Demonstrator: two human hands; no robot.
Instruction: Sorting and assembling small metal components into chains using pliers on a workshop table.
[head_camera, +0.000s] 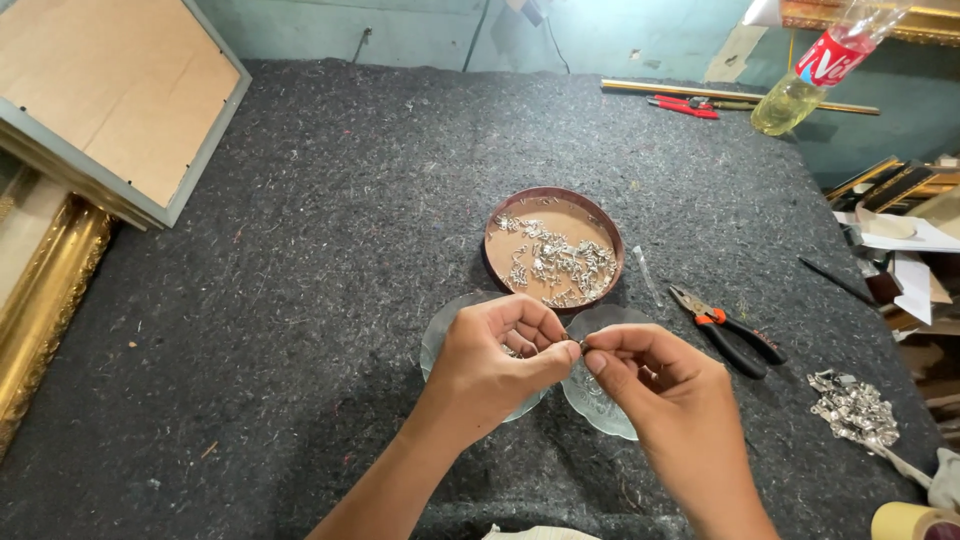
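Observation:
My left hand (500, 355) and my right hand (655, 385) meet fingertip to fingertip over two clear glass dishes (600, 400). Between the fingertips they pinch a tiny metal piece (581, 345); it is too small to make out its shape. Just beyond the hands stands a round brown tray (500, 255) with several small silver metal parts (560, 262) scattered in it. The left glass dish (435, 335) is mostly hidden under my left hand.
Red-handled pliers (728, 330) lie to the right of the dishes. A heap of silver metal parts (853, 408) sits at the right edge. A picture frame back (110, 95) and a gold frame (40, 300) lie left. A plastic bottle (810, 75) stands far right. Grey felt (300, 300) covers the table.

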